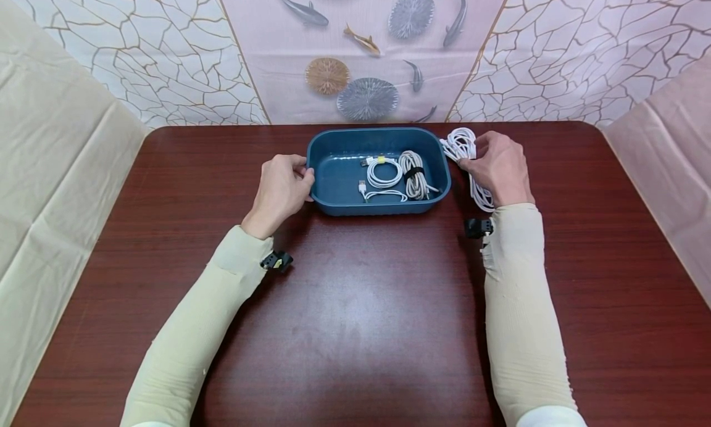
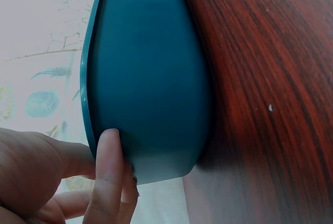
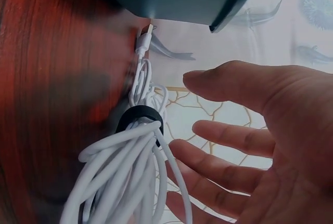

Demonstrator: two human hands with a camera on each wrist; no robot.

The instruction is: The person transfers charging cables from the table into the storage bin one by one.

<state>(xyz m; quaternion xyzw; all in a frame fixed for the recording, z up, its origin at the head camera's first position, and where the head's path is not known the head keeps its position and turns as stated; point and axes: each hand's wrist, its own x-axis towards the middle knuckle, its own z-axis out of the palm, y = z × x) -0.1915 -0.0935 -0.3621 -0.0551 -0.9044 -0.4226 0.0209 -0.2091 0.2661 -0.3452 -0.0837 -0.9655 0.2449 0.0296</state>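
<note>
At the left end of a dark blue plastic bin (image 1: 373,209), my left hand (image 1: 282,183) pinches the rim. In the left wrist view one finger (image 2: 109,154) lies against the outer wall. My right hand (image 1: 501,168) hovers at a white cable bundle (image 1: 481,195) on the table, its fingers parted and nothing gripped. The right wrist view shows the bundle bound with a black strap (image 3: 139,116), beside the fingertips, and a USB plug (image 3: 145,39) pointing towards the bin. A second looped white cable (image 1: 460,137) lies behind it, partly overlapped by the hand.
Inside the bin lie a coiled white cable (image 1: 383,173) with a yellow tie, a short white USB cable (image 1: 389,194) and a greyish strapped cable bundle (image 1: 412,171). The brown wooden table (image 1: 366,303) ends at a patterned backdrop (image 1: 361,50) behind the bin.
</note>
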